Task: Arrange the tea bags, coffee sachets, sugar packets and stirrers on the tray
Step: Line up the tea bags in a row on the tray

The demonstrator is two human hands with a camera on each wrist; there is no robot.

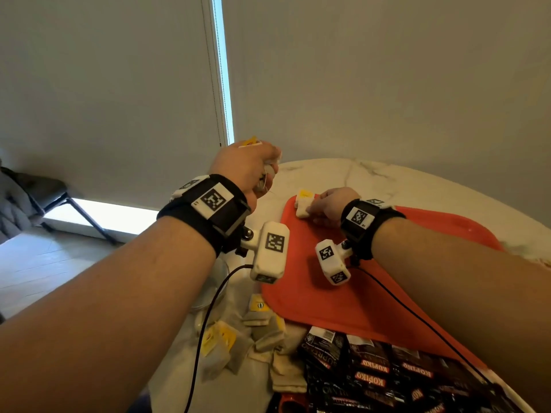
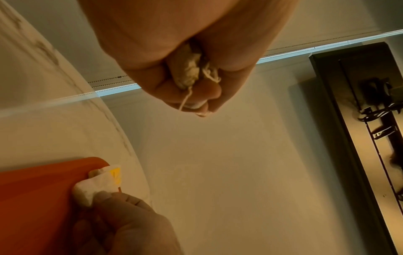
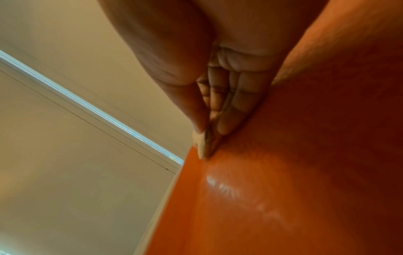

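An orange tray [image 1: 343,293] lies on the marble table [image 1: 387,180]. My right hand [image 1: 331,205] pinches a white tea bag with a yellow tag [image 1: 304,204] at the tray's far left corner; the same tea bag [image 2: 98,182] touches the tray [image 2: 32,198] in the left wrist view. My left hand [image 1: 253,168] is raised above the table left of the tray, fist curled round tea bags [image 2: 189,69] with strings hanging out and a yellow tag [image 1: 250,142] sticking up. In the right wrist view my fingers [image 3: 229,112] pinch the bag [image 3: 201,148] against the tray [image 3: 283,189].
Several loose tea bags [image 1: 235,338] lie on the table near the tray's front left corner. Black coffee sachets [image 1: 372,374] are piled at the tray's near edge. A glass bowl [image 1: 214,287] sits under my left forearm. A dark chair [image 1: 47,195] stands at far left.
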